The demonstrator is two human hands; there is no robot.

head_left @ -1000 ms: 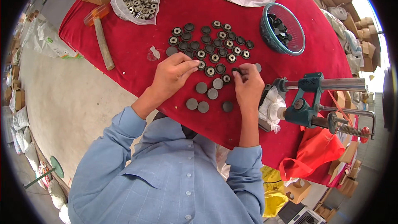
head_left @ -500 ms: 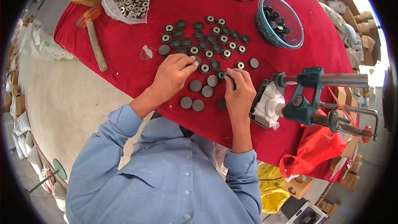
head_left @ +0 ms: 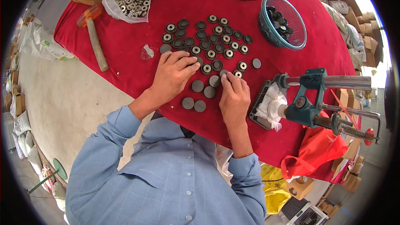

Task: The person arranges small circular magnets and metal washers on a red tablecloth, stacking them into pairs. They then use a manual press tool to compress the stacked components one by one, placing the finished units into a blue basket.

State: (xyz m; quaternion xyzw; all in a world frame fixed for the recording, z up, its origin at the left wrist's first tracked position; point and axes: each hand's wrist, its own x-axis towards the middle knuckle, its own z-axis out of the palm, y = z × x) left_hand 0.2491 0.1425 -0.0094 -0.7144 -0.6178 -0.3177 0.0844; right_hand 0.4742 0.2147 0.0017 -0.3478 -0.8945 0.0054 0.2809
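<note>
Small round black caps are spread over the red cloth, several with a metal bearing (head_left: 206, 68) seated in them. My left hand (head_left: 175, 74) has its thumb and fingertips closed on a dark round cap (head_left: 200, 61), mostly hidden behind them. My right hand (head_left: 235, 98) pinches a flat grey cap (head_left: 223, 72) at its fingertips. Just beyond its fingers lies a cap with a bearing (head_left: 238, 74). Between the hands and nearer me are several caps lying flat side up, such as one grey cap (head_left: 197, 86).
A green hand press (head_left: 306, 100) stands on the right. Behind it sits a clear blue-rimmed bowl (head_left: 303, 33) of black caps. At the far left are a bag of bearings (head_left: 111, 6) and a wooden-handled mallet (head_left: 97, 48). A red bag (head_left: 318, 148) lies at the table's right front.
My right hand has shifted left and turned, from the cap with a bearing to a flat grey cap. That bearing cap now lies right of my fingertips. My left hand has barely moved.
</note>
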